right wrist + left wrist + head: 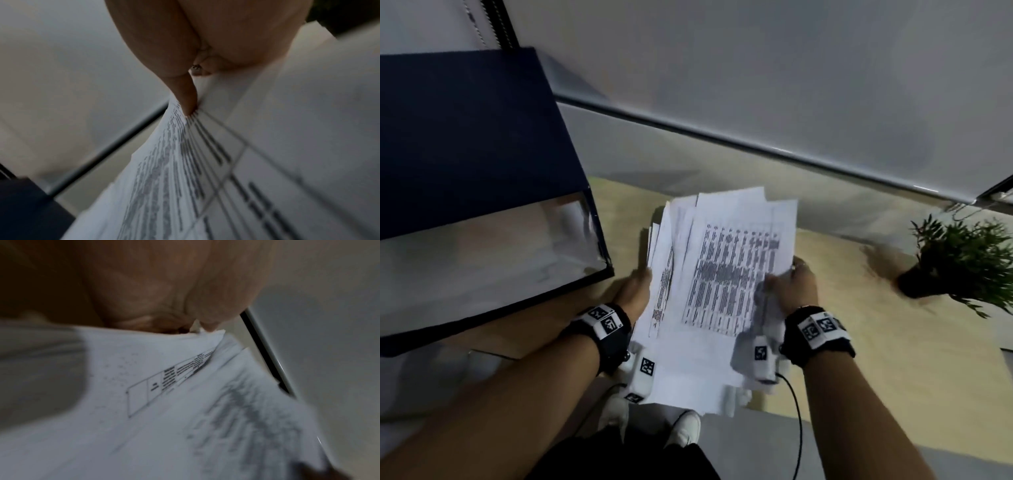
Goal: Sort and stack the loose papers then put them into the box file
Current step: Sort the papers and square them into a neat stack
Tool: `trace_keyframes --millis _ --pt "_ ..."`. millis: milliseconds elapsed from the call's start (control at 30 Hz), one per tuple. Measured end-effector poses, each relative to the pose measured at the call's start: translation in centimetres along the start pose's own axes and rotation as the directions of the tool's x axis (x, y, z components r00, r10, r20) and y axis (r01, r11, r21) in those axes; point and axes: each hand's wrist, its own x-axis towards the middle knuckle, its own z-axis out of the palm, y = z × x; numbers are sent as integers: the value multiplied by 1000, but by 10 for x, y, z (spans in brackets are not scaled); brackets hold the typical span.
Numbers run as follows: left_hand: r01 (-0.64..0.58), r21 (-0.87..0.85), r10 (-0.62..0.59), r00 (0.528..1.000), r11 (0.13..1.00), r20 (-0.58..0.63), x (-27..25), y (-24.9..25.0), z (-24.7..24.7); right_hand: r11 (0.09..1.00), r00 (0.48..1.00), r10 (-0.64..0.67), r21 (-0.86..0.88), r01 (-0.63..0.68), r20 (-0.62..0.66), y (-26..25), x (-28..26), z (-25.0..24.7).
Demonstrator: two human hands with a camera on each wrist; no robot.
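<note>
An uneven stack of white printed papers (722, 274) is held above the wooden table (893, 342), its sheets fanned and misaligned at the far end. My left hand (635, 291) grips the stack's left edge. My right hand (792, 287) grips the right edge, thumb over the top sheet. The left wrist view shows the left hand (164, 296) over the papers (164, 402), fingers hidden under the sheets. In the right wrist view a finger (187, 97) presses the edge of the papers (226, 178). The dark blue box file (465, 154) lies open at left.
A small potted plant (962, 260) stands on the table at right. A white wall with a dark strip (756, 144) runs behind the table. The table's front edge lies near my body, with white shoes (685, 428) below.
</note>
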Motion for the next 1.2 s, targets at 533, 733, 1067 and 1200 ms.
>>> trace_keyframes --millis 533,733,1067,1200 --pt "-372 216 418 875 903 -245 -43 56 -8 789 854 443 -333 -516 -272 53 -29 68" --pt "-531 293 607 694 795 -387 -63 96 -28 863 925 337 -337 -377 -173 40 -19 81" --pt "-474 301 561 671 827 -484 -72 105 -31 828 884 436 -309 -468 -169 14 -25 107" --pt "-474 280 550 704 835 -448 -69 107 -26 880 908 400 -226 -418 -122 22 -23 88"
